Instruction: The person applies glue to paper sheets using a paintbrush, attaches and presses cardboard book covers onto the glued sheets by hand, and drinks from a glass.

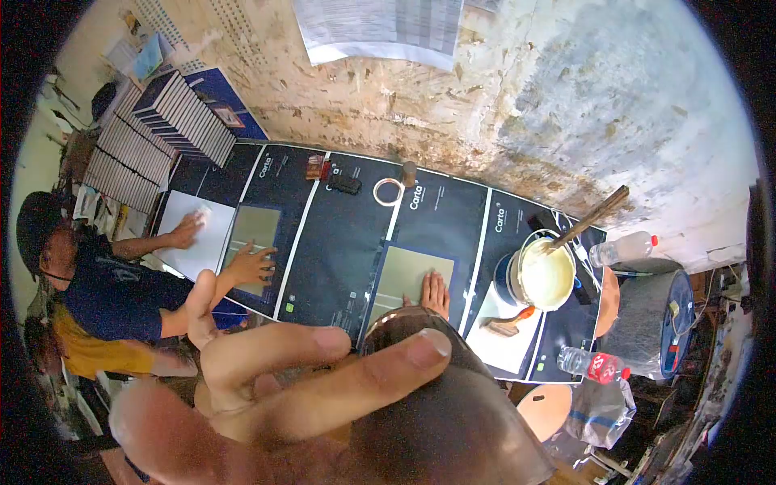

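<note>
Very close to the camera, my left hand (299, 380) is raised, with its fingers apart and nothing visible in them. Its fingertips overlap a dark brown rounded shape (461, 404), which I cannot identify. Farther off, my right hand (436, 289) lies flat on a grey-beige board with a dark blue border (400, 271) on the black tabletop. The brown shape hides my right wrist and the board's near part. Right of that hand, a brush with an orange ferrule (505, 325) rests on a white sheet (513, 349).
A bucket of cream paste (546, 276) holds a wooden stick (594, 212). A tape roll (388, 191) lies near the wall. Plastic bottles (594, 365) are at right. At left, a co-worker (121, 279) has hands on a white sheet and another board, near stacked books (190, 117).
</note>
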`<state>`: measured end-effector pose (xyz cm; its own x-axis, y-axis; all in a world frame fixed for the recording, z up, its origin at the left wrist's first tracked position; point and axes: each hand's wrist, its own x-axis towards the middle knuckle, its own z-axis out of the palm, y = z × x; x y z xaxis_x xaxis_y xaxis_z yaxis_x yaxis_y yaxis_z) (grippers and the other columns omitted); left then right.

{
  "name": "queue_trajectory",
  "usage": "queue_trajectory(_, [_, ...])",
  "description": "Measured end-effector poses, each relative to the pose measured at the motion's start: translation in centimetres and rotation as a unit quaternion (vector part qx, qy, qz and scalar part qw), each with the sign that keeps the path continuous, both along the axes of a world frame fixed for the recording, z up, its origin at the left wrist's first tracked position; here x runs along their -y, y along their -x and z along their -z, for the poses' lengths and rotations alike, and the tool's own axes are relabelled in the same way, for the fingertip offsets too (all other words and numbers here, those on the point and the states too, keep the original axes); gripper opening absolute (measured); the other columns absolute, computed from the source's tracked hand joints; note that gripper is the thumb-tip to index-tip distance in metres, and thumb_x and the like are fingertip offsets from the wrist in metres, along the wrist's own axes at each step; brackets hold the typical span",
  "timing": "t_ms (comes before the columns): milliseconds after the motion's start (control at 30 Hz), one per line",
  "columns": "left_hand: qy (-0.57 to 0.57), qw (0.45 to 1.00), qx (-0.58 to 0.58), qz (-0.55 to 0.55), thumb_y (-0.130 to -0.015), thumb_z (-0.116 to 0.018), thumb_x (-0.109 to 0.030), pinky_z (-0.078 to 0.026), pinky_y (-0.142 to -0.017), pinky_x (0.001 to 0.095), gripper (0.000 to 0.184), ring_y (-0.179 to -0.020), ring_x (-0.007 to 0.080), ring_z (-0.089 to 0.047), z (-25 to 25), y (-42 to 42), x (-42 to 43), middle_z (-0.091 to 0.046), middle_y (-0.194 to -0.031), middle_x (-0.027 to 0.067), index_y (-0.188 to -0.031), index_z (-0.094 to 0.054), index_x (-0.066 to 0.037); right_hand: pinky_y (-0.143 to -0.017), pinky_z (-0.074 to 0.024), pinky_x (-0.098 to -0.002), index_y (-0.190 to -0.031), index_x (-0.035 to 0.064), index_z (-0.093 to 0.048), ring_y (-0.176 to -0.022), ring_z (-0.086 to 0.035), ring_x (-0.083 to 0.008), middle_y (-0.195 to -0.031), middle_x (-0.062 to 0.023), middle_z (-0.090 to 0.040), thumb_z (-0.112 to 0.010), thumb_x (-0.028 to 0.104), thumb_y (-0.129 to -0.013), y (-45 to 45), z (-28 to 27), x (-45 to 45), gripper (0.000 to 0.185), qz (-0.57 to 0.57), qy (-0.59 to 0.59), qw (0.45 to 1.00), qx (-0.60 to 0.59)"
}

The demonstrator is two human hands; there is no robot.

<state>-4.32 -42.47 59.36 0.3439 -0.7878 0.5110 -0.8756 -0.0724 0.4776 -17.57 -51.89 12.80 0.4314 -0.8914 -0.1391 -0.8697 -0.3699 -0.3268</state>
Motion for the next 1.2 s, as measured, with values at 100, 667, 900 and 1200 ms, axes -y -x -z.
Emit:
queue_trajectory(100, [0.000, 1.000, -0.006, 0.009, -0.074, -0.079, -0.022, -0.025, -0.115, 0.0547, 0.064, -0.098, 0.0293, -0.066, 0.6, -0.2, 0.0, -0.057, -0.096, -0.0033, -0.121, -0.036, -0.018, -0.122, -0.0122, -0.0463, -0.157, 0.0049, -0.016, -0.153, -0.009, -0.0261, -0.166, -0.0100, -0.013, -0.046, 0.058, -0.094, 0.3, 0.0, 0.2, 0.088, -0.003, -0.008, 1.000, 0.000])
queue_trajectory(667, [0.137, 0.964, 0.226, 0.010, -0.078, -0.081, -0.017, -0.026, -0.115, 0.0623, 0.029, -0.103, 0.0348, -0.061, 1.2, -6.6, -0.3, -0.045, -0.100, 0.0024, -0.098, -0.063, -0.028, -0.123, -0.0084, -0.0449, -0.156, 0.0042, -0.019, -0.153, -0.008, -0.0250, -0.165, -0.0109, -0.013, -0.045, 0.059, -0.095, -0.3, -1.8, 0.5, 0.086, 0.008, -0.038, 0.999, 0.003])
queue_trajectory(900, [0.131, 0.976, 0.173, 0.010, -0.067, -0.084, -0.015, -0.029, -0.115, 0.0613, 0.036, -0.088, 0.0226, -0.056, 1.3, -7.6, 1.0, -0.048, -0.090, -0.0003, -0.096, -0.067, -0.028, -0.123, -0.0101, -0.0472, -0.156, 0.0033, -0.020, -0.153, -0.010, -0.0284, -0.165, -0.0131, -0.015, -0.051, 0.055, -0.092, -0.1, -0.8, 0.3, 0.088, 0.000, -0.016, 1.000, 0.004])
queue_trajectory(1200, [0.154, 0.947, -0.240, -0.147, -0.074, -0.078, -0.029, -0.027, -0.119, 0.0415, 0.098, -0.085, 0.0193, -0.057, 2.6, -7.3, 5.2, -0.068, -0.093, 0.0062, -0.151, -0.022, -0.004, -0.122, -0.0111, -0.0472, -0.156, 0.0034, -0.019, -0.152, -0.012, -0.0294, -0.164, -0.0140, -0.017, -0.054, 0.054, -0.091, -0.4, -0.7, 0.6, 0.090, -0.002, -0.025, 0.999, -0.025])
